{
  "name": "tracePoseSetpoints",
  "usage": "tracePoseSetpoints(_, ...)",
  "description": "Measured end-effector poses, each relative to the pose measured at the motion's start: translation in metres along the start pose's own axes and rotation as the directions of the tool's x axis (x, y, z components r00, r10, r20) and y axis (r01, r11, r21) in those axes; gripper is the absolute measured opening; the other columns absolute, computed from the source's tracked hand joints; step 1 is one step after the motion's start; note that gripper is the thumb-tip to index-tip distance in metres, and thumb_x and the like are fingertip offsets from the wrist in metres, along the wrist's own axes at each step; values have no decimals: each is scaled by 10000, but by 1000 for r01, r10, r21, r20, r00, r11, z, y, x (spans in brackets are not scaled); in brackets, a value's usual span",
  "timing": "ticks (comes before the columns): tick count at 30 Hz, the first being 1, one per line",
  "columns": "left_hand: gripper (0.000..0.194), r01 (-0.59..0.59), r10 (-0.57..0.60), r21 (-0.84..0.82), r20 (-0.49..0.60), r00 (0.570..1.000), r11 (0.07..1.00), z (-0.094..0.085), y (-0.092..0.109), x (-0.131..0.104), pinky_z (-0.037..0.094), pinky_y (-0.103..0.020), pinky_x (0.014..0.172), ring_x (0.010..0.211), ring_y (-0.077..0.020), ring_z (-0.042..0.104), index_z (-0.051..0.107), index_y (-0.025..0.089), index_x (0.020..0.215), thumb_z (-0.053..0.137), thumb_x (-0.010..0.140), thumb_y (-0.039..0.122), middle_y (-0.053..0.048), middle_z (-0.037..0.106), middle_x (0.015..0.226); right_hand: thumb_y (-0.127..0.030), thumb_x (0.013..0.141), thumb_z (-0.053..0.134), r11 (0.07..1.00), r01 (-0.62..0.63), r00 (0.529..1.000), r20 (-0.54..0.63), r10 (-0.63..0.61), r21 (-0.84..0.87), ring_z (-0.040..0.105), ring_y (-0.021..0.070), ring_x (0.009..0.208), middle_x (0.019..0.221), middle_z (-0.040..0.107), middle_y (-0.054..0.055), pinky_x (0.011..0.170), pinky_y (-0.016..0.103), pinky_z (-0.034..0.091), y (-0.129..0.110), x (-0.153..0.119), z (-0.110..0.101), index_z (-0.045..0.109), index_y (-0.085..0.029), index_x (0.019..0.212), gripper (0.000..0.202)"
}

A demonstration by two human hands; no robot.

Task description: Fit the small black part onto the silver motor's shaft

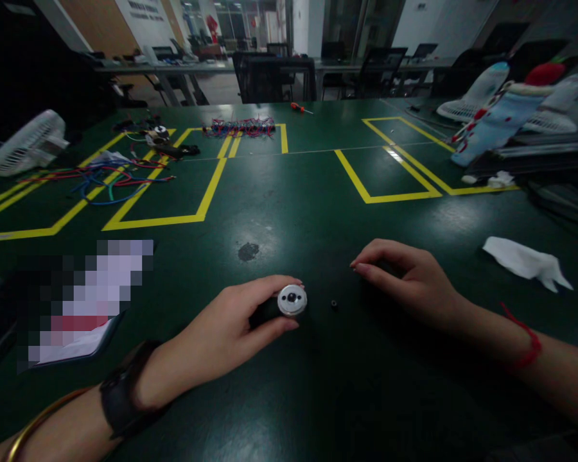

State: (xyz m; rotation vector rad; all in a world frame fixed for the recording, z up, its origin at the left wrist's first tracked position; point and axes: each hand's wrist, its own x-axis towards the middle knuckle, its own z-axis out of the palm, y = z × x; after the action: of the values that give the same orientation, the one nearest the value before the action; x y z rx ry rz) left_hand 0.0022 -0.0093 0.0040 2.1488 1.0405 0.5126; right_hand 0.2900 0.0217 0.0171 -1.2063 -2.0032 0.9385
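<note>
Between the thumb and fingers of my left hand is a small round silver metal part, with a dark centre and small dark holes on its top face. Just right of it, a tiny dark ring-like piece lies on the green table. My right hand rests above and to the right of that piece, thumb and index fingertips drawn close together. Whether anything is pinched between those fingertips is too small to tell.
A blurred-out flat item lies at left, a white tissue at right. Farther back are loose wires, a wire bundle, a screwdriver, a white fan and a blue plush item.
</note>
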Motion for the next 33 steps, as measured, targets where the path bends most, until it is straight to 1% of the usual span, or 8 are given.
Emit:
tracePoseSetpoints(3, 389, 2, -2, -1, -1, 1000, 1000, 0, 0, 0, 482, -301, 936, 1094, -190, 614, 509, 288, 1291, 623, 919, 276, -2, 630, 1239, -280, 893, 610, 989, 91, 993, 84, -82, -113, 617, 197, 888, 948, 662, 49, 794, 347, 487, 2, 2, -1, 685, -219, 944, 109)
tracePoseSetpoints(6, 380, 3, -3, -4, -4, 1000, 1000, 0, 0, 0, 482, -302, 931, 1086, -191, 615, 513, 287, 1282, 624, 918, 277, -1, 634, 1227, -276, 818, 695, 959, 191, 961, 240, -139, -210, 589, 236, 1014, 1080, 653, 71, 881, 408, 465, 2, 2, 3, 704, -226, 1011, 200)
tracePoseSetpoints(8, 374, -1, 1, -10, -1, 1000, 1000, 0, 1, 0, 485, -304, 927, 1082, -193, 617, 515, 287, 1277, 622, 919, 275, -2, 636, 1221, -292, 772, 742, 934, 241, 944, 287, -162, -265, 552, 268, 1095, 1166, 628, 82, 933, 458, 432, 1, 2, 8, 715, -238, 1024, 259)
tracePoseSetpoints(11, 368, -4, 4, -16, 1, 1000, 1000, 1, 2, 1, 489, -315, 928, 1081, -201, 620, 521, 281, 1273, 619, 918, 264, -9, 639, 1217, -299, 794, 722, 920, 251, 942, 293, -161, -300, 536, 283, 1126, 1185, 620, 84, 956, 495, 408, -4, 5, 15, 735, -240, 925, 144)
tracePoseSetpoints(15, 355, -20, 20, -15, -17, 1000, 1000, 1, 1, 1, 500, -312, 907, 1055, -199, 631, 528, 278, 1259, 621, 916, 263, -8, 648, 1192, -273, 831, 684, 955, 221, 946, 283, -161, -196, 577, 233, 1097, 1166, 614, 78, 943, 409, 458, -21, 15, 17, 724, -221, 884, 84)
tracePoseSetpoints(18, 344, -32, 32, -3, -34, 999, 999, 2, 0, 1, 515, -312, 862, 1013, -206, 646, 534, 271, 1247, 622, 914, 286, -18, 660, 1160, -250, 828, 693, 955, 262, 950, 212, -231, -135, 588, 208, 1096, 1152, 613, 64, 956, 364, 460, -40, 24, 20, 718, -225, 889, 71)
tracePoseSetpoints(22, 324, -39, 39, -4, -32, 999, 999, 2, -2, 1, 518, -324, 865, 999, -216, 654, 535, 256, 1231, 609, 919, 307, -31, 665, 1143, -251, 818, 704, 928, 339, 932, 192, -309, -156, 586, 224, 1090, 1158, 623, 61, 957, 388, 445, -56, 29, 28, 728, -228, 888, 77)
tracePoseSetpoints(33, 353, -41, 41, -8, -19, 999, 999, 2, -1, 1, 508, -336, 909, 1029, -218, 644, 518, 258, 1266, 599, 924, 283, -36, 653, 1175, -271, 802, 731, 935, 324, 938, 174, -298, -145, 603, 221, 1049, 1127, 643, 48, 912, 376, 446, -57, 29, 35, 734, -233, 864, 73)
